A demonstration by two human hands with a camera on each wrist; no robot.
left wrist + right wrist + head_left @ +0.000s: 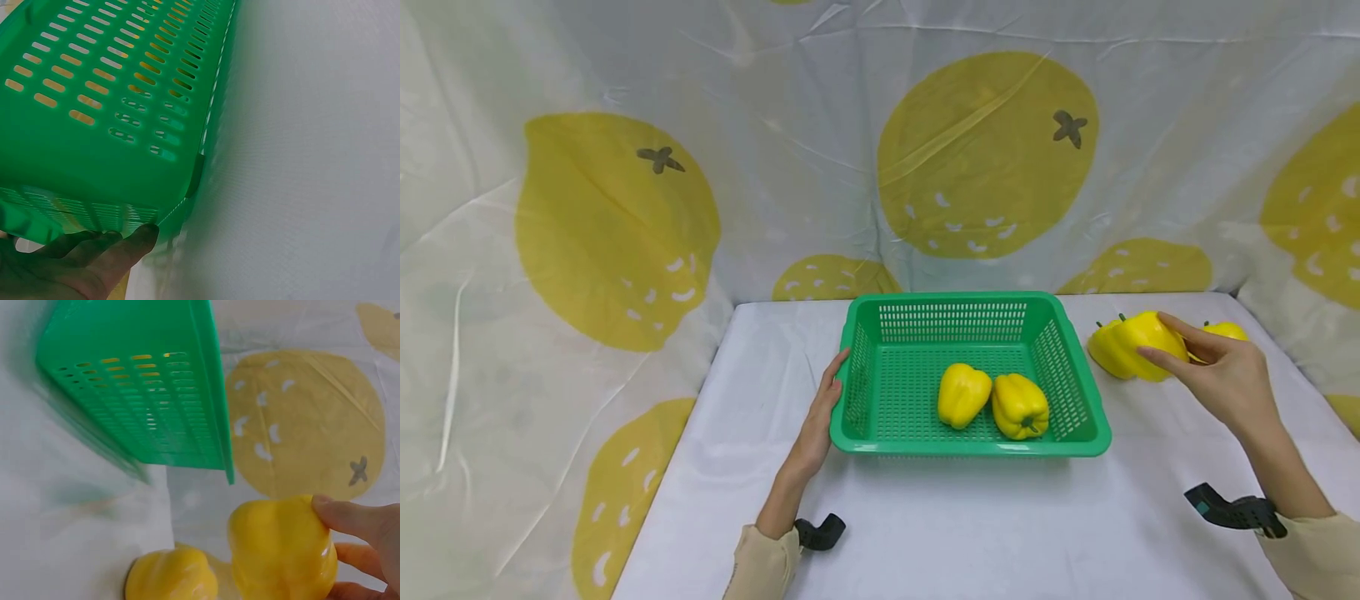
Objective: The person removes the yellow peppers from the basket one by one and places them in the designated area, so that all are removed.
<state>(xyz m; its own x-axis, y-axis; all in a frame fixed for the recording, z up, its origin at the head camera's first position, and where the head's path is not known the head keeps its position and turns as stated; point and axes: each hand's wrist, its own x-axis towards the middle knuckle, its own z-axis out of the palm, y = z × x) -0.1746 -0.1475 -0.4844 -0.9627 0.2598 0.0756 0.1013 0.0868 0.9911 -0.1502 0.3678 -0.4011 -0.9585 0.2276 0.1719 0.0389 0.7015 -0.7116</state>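
Note:
A green plastic basket point(970, 449) with slotted walls stands on the white-covered table. Two yellow bell peppers lie in it, one on its side point(964, 395) and one with its stem facing me point(1020, 406). My left hand point(815, 425) rests against the basket's left side; in the left wrist view its extended fingers point(122, 253) touch the wall below the rim. Right of the basket, my right hand point(1225, 375) pinches a yellow bell pepper point(281, 550) between thumb and fingers. Another pepper point(172, 575) sits beside the held one, partly hidden by it in the head view.
One more yellow pepper point(1227, 331) is behind my right hand, mostly covered by it. A lemon-printed cloth point(805, 167) hangs along the table's back and sides. The white tabletop point(955, 525) extends in front of the basket.

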